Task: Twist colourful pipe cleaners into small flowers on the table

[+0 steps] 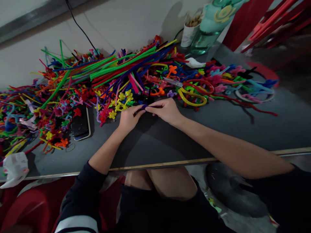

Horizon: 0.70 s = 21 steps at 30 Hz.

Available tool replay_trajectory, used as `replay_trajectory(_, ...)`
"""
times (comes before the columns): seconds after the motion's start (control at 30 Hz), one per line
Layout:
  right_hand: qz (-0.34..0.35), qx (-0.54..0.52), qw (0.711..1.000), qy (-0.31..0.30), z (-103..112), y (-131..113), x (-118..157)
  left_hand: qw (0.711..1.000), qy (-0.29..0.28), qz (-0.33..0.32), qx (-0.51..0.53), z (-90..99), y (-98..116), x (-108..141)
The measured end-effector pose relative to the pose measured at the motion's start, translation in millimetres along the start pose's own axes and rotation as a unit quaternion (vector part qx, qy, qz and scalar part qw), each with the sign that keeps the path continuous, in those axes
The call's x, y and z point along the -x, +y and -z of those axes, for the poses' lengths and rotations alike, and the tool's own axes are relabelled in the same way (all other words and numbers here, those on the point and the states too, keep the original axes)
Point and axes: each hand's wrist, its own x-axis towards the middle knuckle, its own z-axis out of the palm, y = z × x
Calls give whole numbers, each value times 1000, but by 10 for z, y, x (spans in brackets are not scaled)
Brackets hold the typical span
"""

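**Purple pipe cleaner pinched between both hands at the edge of the heap**

A short purple pipe cleaner [145,106] is gripped between the fingertips of the left hand [128,118] and the right hand [166,111], which are brought together on it, thumbs and forefingers closed on its ends. It is held just above the dark table [170,142], directly in front of the big heap of pipe cleaners [116,71].

The piece is judged to be very light, soft and fuzzy outside with a bendable wire core; it should keep whatever bend is given. It is best taken near the ends, where the cut wire may prick.

Left of the heap's front edge, a phone [80,124] lies face up. Yellow-handled scissors [189,94] rest on the heap's right part. Behind the heap, a white cup [190,32] and a green bottle [211,26] stand. No legible writing or brand can be made out.
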Motion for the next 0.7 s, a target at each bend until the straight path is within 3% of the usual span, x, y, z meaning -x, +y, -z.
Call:
replay_trajectory(0.27, -5, -16, 1000, 8, -12, -9, 0, 986, 6, 106, 132, -71, -3, 7)
replay_trajectory(0.43, -3, 17, 997, -79, 8, -59, 1, 976, 13, 132, 171, -57, -4, -8)
replay_trajectory(0.5, 21, 49, 994, -95, 30, -70, 6, 977, 4, 127, 171, -42, 1, -14)
replay_trajectory(0.63, 122, 143, 982, -35, 82, -70, -2, 981, -2, 121, 153, -40, 6, -15)
replay_trajectory(0.7, 163, 180, 969, -37, 96, -59, -15, 980, -1, 124, 158, -52, 3, -11)
